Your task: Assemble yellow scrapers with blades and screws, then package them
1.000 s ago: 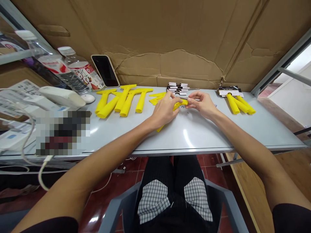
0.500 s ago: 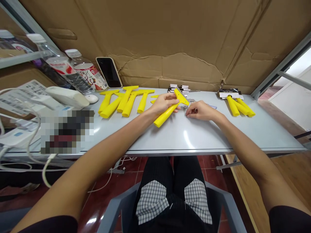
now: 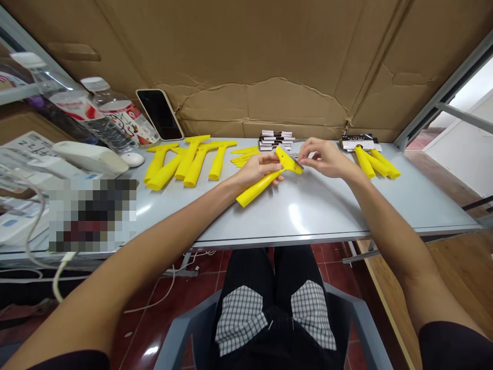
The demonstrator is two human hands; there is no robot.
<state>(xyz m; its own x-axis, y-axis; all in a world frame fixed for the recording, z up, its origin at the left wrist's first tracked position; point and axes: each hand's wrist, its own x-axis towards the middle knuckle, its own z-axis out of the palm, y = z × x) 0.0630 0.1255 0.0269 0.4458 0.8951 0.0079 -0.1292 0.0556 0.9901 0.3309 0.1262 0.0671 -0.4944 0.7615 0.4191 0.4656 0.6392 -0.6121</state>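
Note:
My left hand (image 3: 260, 172) is closed around the neck of a yellow scraper handle (image 3: 256, 190), its round end tilted down toward the table's front edge. A thin grey strip lies along the handle's wide head. At the right corner of that head is my right hand (image 3: 321, 156), thumb and fingertips pinched together; what they hold, if anything, is too small to make out. Several yellow handles (image 3: 195, 163) lie to the left, and small flat yellow pieces (image 3: 245, 155) lie just behind my left hand.
Black-and-white packets (image 3: 274, 140) sit at the back of the table (image 3: 331, 216). More yellow handles (image 3: 373, 165) lie at the right beside a dark package (image 3: 359, 142). Bottles (image 3: 125, 115), a phone (image 3: 159, 114), a white mouse (image 3: 133, 160) and cables are at the left.
My right hand has risen from the tabletop to the head of the held handle, where a grey strip now shows. The view has shifted slightly to the right.

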